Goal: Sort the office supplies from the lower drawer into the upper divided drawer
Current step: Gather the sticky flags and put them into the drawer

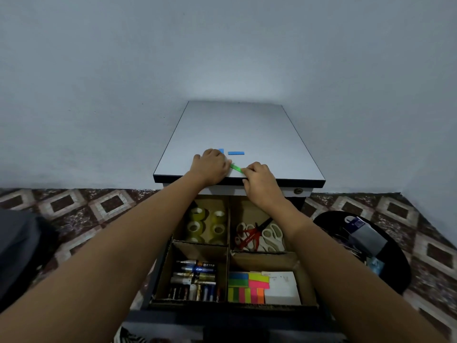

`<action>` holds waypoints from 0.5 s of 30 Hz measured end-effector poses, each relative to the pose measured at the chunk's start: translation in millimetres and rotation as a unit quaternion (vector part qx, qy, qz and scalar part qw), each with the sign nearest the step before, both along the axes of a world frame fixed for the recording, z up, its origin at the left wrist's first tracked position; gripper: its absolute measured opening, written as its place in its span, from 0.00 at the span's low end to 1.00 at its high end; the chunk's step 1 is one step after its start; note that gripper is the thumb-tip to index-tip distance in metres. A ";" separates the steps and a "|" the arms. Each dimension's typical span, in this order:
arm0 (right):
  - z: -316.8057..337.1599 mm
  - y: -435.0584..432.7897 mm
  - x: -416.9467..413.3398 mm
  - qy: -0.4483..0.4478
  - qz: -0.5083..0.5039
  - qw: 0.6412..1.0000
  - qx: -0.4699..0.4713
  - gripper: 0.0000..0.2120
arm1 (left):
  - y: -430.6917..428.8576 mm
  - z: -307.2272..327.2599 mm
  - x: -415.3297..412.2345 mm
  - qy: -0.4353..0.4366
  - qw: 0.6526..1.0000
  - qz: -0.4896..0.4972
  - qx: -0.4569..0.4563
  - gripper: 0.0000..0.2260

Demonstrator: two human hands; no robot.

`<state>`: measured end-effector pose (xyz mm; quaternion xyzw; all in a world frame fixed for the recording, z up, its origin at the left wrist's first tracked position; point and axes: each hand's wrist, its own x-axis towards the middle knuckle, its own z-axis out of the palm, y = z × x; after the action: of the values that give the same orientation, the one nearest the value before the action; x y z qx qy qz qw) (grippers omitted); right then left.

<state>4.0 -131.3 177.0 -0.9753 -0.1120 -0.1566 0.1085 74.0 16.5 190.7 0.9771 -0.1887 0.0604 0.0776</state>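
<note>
Both my hands reach onto the front of the grey cabinet top (237, 129). A green sticky strip (236, 167) lies between them, and my right hand (259, 179) pinches its right end. My left hand (211, 167) rests on the top at the strip's left end, partly covering a blue strip (221, 151). Another blue strip (236, 153) lies just behind. Below, the upper divided drawer (228, 246) is open, holding tape rolls (206, 225), scissors (258, 235), markers and batteries (195, 280), and coloured sticky notes (248, 285) with a white pad (282, 287).
A black round container (329, 219) with cables and a packet stands on the patterned floor at the right. A dark object (19, 243) sits at the left. A bare wall rises behind the cabinet. The lower drawer is hidden.
</note>
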 end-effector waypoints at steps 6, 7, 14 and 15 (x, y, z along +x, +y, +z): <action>-4.4 0.8 -4.3 -0.032 -0.003 0.999 -0.006 0.13 | 15.2 -17.0 -27.7 -0.134 0.990 -0.048 0.018 0.19; -5.2 0.7 -5.6 -0.041 -0.003 0.999 -0.006 0.12 | 18.6 -20.8 -31.8 -0.158 0.986 -0.056 0.012 0.19; -2.0 -3.1 -12.8 -0.085 -0.001 0.995 0.056 0.10 | 29.1 -38.0 -45.2 -0.291 0.954 -0.075 0.005 0.10; -1.7 -3.3 -16.0 -0.091 -0.006 0.992 0.085 0.10 | 28.2 -38.9 -46.8 -0.304 0.950 -0.074 -0.004 0.08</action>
<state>-12.1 -134.7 175.3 -0.9447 -0.1017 -0.2548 0.1795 27.2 44.7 151.8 0.8954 -0.2748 0.3493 0.0250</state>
